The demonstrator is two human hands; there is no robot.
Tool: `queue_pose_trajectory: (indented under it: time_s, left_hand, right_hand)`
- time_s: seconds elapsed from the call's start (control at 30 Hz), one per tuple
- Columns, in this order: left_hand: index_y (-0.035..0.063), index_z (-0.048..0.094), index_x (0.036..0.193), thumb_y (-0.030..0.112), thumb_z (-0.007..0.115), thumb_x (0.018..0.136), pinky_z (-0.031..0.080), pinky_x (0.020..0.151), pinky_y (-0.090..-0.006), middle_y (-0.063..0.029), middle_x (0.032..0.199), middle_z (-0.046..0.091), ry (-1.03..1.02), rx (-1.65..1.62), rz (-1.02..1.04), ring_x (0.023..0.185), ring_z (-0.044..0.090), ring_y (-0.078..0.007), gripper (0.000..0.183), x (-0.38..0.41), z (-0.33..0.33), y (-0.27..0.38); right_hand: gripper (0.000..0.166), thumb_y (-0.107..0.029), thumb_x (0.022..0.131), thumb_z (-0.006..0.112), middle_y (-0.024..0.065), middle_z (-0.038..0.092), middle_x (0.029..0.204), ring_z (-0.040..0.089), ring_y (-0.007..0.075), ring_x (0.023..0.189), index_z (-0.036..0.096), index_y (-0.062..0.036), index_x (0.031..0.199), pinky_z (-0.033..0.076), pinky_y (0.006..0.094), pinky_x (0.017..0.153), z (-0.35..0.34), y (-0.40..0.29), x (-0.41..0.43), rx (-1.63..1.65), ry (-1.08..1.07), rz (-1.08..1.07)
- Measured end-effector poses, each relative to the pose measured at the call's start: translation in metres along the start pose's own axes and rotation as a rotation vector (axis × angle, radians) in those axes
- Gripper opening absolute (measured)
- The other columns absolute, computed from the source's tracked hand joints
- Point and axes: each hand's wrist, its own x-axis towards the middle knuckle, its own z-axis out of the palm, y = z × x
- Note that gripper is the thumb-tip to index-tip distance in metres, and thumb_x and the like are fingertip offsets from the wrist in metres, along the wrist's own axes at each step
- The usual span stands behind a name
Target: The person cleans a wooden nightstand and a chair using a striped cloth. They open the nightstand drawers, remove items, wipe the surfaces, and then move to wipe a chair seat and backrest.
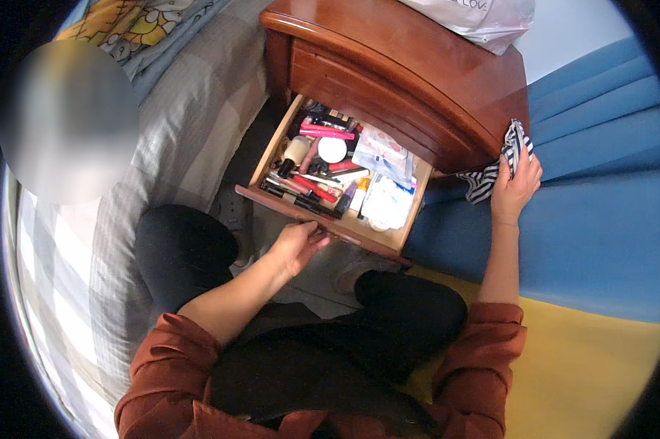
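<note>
At the front edge of a pulled-out wooden drawer [269, 202], my left hand [297, 249] has its fingers curled on the drawer front. My right hand [519, 184] grips a black-and-white striped cloth [481, 184] against the side corner of the brown wooden cabinet [363, 71]. Inside the drawer lie a round white container [331, 149], pink tubes [327, 131], a bottle with a black cap [296, 149] and several cosmetic pens and tubes. White packets [387, 202] and a clear plastic pouch [382, 156] fill its right side.
A plastic bag [483, 22] with printing stands on the cabinet top. Checked grey bedding [171, 142] hangs along the left. Blue fabric [599, 230] with a yellow lower band [588, 362] covers the right side. My knees [184, 249] are close below the drawer.
</note>
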Motion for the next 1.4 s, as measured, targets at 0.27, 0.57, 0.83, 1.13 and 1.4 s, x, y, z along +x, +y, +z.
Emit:
queue_pose_trajectory:
  time_s: [0.27,0.57,0.83,1.13,1.4]
  left_hand:
    - [-0.0004,0.05,0.088,0.0,0.044,0.079,0.042,0.092,-0.0444,-0.0153,0.102,0.052,-0.096,-0.239,-0.115,0.1,0.05,-0.0304,0.011,-0.005,-0.004,0.019]
    - [-0.0019,0.042,0.084,-0.005,0.042,0.074,0.043,0.093,-0.0481,-0.0235,0.111,0.04,-0.171,-0.357,-0.092,0.111,0.041,-0.0378,0.011,0.049,0.051,0.062]
    - [0.0081,0.032,0.12,-0.013,0.042,0.07,0.04,0.095,-0.0485,-0.0192,0.114,0.038,-0.263,-0.45,-0.093,0.109,0.042,-0.0348,0.056,0.066,0.052,0.078]
    - [0.003,0.037,0.104,-0.004,0.034,0.081,0.052,0.072,-0.039,-0.0133,0.107,0.049,-0.12,-0.279,-0.113,0.087,0.057,-0.0272,0.024,0.075,0.001,0.035]
    - [0.0069,0.018,0.136,-0.001,0.039,0.083,0.049,0.076,-0.039,-0.0218,0.131,0.034,0.024,-0.02,-0.171,0.095,0.055,-0.0305,0.058,-0.025,0.039,0.019]
  right_hand:
    - [0.042,-0.02,0.077,0.063,0.0132,0.051,0.107,0.046,0.0325,0.1,0.052,-0.0057,0.115,0.035,0.0422,0.083,-0.057,-0.033,0.013,0.102,-0.219,0.021]
    - [0.048,-0.015,0.075,0.065,0.0159,0.049,0.112,0.045,0.0339,0.104,0.048,-0.0051,0.118,0.034,0.0423,0.087,-0.073,-0.027,0.021,0.078,-0.308,-0.062]
    - [0.036,-0.019,0.077,0.055,0.0127,0.052,0.097,0.049,0.0317,0.092,0.051,-0.0117,0.112,0.037,0.0454,0.075,-0.01,-0.145,0.057,0.071,-0.11,-0.257]
    - [0.038,-0.024,0.079,0.056,0.0141,0.052,0.104,0.047,0.0301,0.1,0.051,-0.0031,0.111,0.035,0.0416,0.081,0.027,-0.305,0.116,0.266,-0.159,-0.261]
    - [0.043,-0.004,0.069,0.058,0.0161,0.055,0.102,0.053,0.0354,0.091,0.057,-0.0132,0.111,0.041,0.045,0.079,-0.014,-0.129,0.04,0.12,-0.055,-0.316]
